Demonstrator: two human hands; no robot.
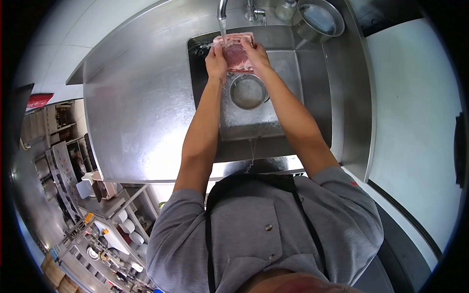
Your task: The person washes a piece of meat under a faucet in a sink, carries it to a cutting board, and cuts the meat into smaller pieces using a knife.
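Observation:
A slab of raw meat (236,55), pink-red with pale fat along its edges, is held up over the sink (288,93). My left hand (216,62) grips its left side, and my right hand (256,54) holds the right side with the thumb on top. Water from the faucet (222,12) runs down onto the meat's upper left part. Below the meat, a round metal strainer or bowl (248,92) sits at the sink bottom. The undersides of the meat and the fingers beneath it are hidden.
A metal pot (337,28) with a pale item inside stands at the back right corner, beside a glass jar (285,10). Another tap (253,13) rises behind the sink. Steel counter (141,97) extends left. Shelves with white bowls (128,226) are at lower left.

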